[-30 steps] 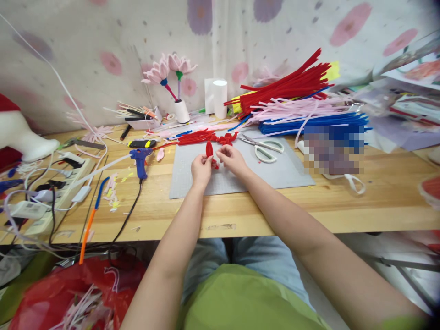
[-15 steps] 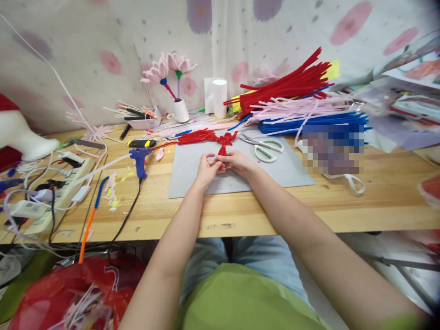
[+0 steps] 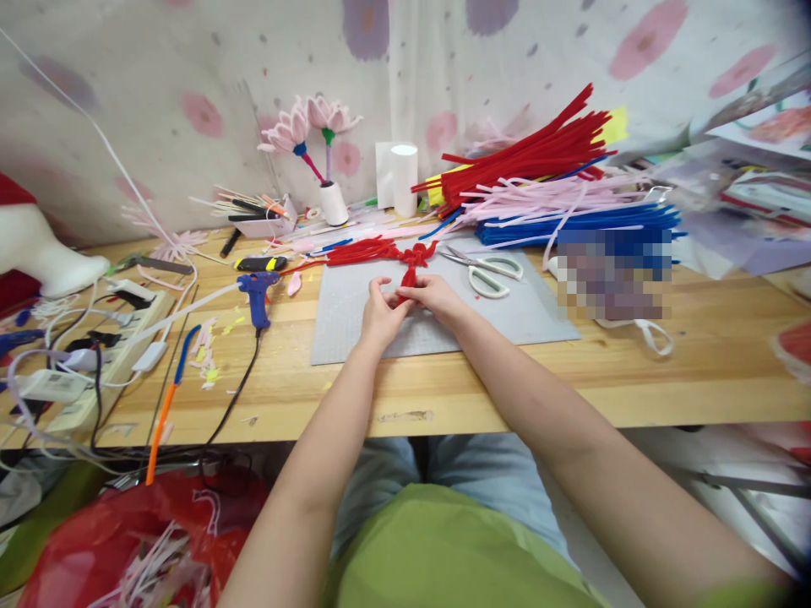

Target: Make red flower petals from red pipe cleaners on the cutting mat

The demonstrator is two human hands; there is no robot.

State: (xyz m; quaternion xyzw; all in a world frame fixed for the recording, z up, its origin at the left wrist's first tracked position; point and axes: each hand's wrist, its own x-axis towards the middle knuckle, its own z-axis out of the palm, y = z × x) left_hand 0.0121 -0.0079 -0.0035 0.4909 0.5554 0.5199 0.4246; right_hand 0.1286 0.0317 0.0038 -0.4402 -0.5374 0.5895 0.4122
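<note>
Both hands meet over the grey mat point(image 3: 519, 317) near the middle of the wooden tabletop point(image 3: 697, 371). The left hand point(image 3: 378, 317) and right hand point(image 3: 437, 298) each pinch one small red pipe-cleaner piece point(image 3: 407, 280) between fingertips, just in front of the loose red pieces point(image 3: 371, 251) at the mat's far edge. A close pinch near the bend would likely keep the shaping tight. Scissors point(image 3: 491, 272) lie beside the right hand.

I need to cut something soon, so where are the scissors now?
The scissors lie on the grey mat, just right of the right hand and in front of the blue sticks.
</note>
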